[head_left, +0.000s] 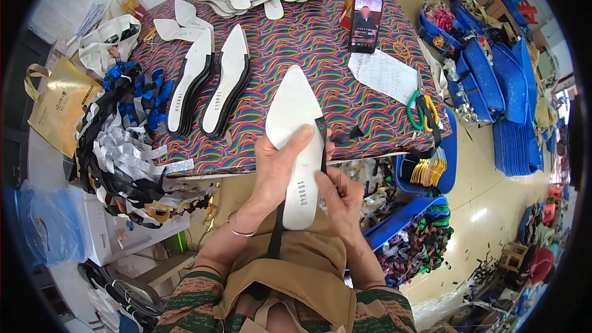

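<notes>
A big table (280, 49) has a cloth with wavy stripes in lots of colors. At its left side is a messy heap of strips (123, 148), black, blue and shiny silver. Two stacks of white soles (232, 74) with black edges sit on the table, side by side. The white sole (306, 165) is up in both hands, by the near edge of the table. It is smooth and flat, with a pointy top, a wide front, a thin middle and a round heel. Small dark marks are printed near the heel. The left hand (273, 166) squeezes it, thumb on top and fingers under it. The right hand (344, 194) has its thumb on the right edge and its fingers curled; I can't tell if they pinch anything. A thin black strip (320, 128) runs along that edge.
</notes>
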`<state>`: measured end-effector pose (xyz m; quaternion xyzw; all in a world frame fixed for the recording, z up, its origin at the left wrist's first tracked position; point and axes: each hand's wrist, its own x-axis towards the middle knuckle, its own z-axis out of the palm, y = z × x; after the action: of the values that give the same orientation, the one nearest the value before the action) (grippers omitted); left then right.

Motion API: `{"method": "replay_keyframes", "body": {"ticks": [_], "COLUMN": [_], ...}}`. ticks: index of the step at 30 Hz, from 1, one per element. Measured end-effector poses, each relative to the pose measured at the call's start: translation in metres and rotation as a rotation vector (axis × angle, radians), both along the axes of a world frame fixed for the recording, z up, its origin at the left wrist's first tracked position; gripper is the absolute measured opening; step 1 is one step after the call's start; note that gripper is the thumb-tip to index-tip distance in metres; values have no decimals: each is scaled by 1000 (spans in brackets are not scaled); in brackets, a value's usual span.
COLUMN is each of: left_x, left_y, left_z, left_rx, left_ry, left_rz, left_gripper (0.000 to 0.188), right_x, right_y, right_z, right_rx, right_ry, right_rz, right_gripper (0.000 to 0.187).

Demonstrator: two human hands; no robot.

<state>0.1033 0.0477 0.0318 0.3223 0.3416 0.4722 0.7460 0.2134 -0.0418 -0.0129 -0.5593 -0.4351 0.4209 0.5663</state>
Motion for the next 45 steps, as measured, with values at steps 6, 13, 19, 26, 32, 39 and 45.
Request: {"method": "replay_keyframes", "body": {"ticks": [6,13,19,26,32,39,45], "left_x": [-17,-23,-22,-20,-16,-15,-14], "left_y": [-19,13,22,19,14,16,10], "left_z": [-32,-3,6,12,12,17,16], "left_rx": [132,-52,-64,-43,-61,9,-22], "left_ry": [237,-42,-86,-113,-151,-115,-133], "left_rz": [-87,-62,-55,-26,-37,-18,-57], "left_gripper": [26,29,26,24,24,24,24], "right_x": [1,10,-5,1,-2,3,-11], "right_y": [20,-10,-11,9,16,8,19], "right_z": [9,-7,-21,-19,-23,-27,-26], "right_rx": [117,-73,203,337,318,286,91], "right_ry": [-182,-277,-323,-599,-429,-298,281], "right_rz": [-25,103,-185,-221,-350,-243,-175], "right_gripper": [14,25,39,32,14,14,22]}}
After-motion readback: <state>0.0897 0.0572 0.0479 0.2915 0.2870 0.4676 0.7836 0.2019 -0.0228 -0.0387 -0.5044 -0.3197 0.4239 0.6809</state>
